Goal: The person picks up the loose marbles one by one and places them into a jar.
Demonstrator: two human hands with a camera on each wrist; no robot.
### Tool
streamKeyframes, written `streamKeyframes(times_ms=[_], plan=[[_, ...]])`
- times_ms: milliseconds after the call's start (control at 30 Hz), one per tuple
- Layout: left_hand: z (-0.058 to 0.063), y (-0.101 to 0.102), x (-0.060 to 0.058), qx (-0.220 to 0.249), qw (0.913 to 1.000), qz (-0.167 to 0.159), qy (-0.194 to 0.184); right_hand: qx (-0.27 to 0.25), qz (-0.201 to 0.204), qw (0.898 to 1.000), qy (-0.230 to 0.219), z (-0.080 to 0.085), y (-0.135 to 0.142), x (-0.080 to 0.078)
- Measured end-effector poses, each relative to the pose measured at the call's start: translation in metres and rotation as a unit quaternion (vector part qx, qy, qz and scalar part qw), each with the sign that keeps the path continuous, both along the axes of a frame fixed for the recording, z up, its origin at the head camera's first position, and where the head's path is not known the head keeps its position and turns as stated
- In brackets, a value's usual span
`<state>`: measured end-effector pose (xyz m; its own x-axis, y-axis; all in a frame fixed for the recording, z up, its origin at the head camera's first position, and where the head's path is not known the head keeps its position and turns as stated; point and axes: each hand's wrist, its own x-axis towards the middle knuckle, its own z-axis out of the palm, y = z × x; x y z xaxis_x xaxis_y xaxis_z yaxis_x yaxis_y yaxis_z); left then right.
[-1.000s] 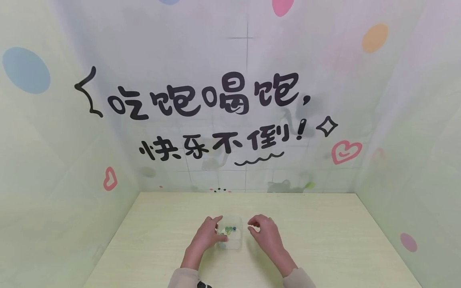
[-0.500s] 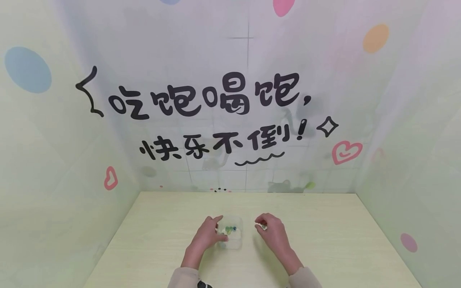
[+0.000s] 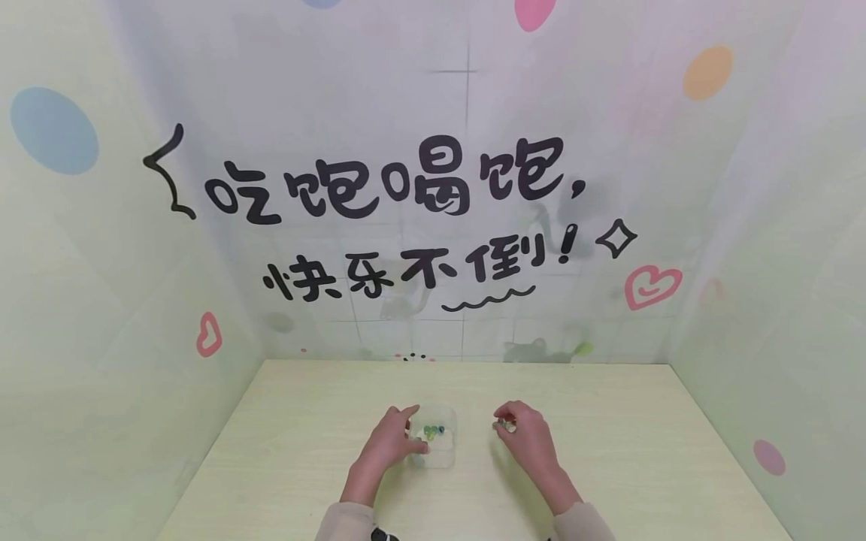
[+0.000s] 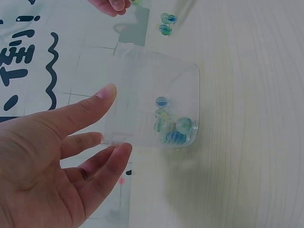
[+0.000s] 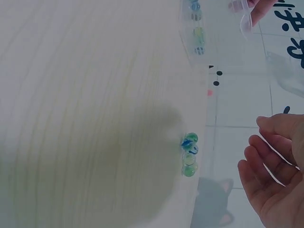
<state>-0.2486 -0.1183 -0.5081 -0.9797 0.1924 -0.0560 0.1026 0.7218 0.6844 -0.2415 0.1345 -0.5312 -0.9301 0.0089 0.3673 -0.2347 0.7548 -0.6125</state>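
Observation:
A clear plastic box (image 3: 443, 455) stands on the table with several green and blue glass marbles (image 4: 184, 126) gathered at its bottom. My left hand (image 3: 389, 442) holds the box from the left, thumb on the near side and fingers on the far side of its rim. To the right of the box, my right hand (image 3: 531, 442) hovers close over a small cluster of loose marbles (image 5: 190, 154). Its fingers (image 5: 263, 156) are loosely bent, and nothing shows between them and the thumb in the right wrist view.
The pale wood-grain table (image 3: 325, 398) ends at a light back wall (image 3: 325, 330) with black lettering. Side walls (image 3: 108, 315) with coloured dots close it in on both sides.
My right hand has moved away from the box to the right, and now stands over the loose marbles. The left hand and the box have stayed in place.

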Motion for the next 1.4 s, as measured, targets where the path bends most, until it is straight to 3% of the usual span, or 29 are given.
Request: streamKeyframes(times_ms=[1000,1400], plan=[[-0.002,0.000,-0.002,0.007,0.9999,0.006,-0.008,-0.001,-0.014,0.998,-0.060,-0.038,0.021,-0.009],[-0.001,0.000,-0.002,0.007,0.9998,0.008,-0.015,0.002,-0.002,0.998,-0.069,-0.039,0.015,-0.008]])
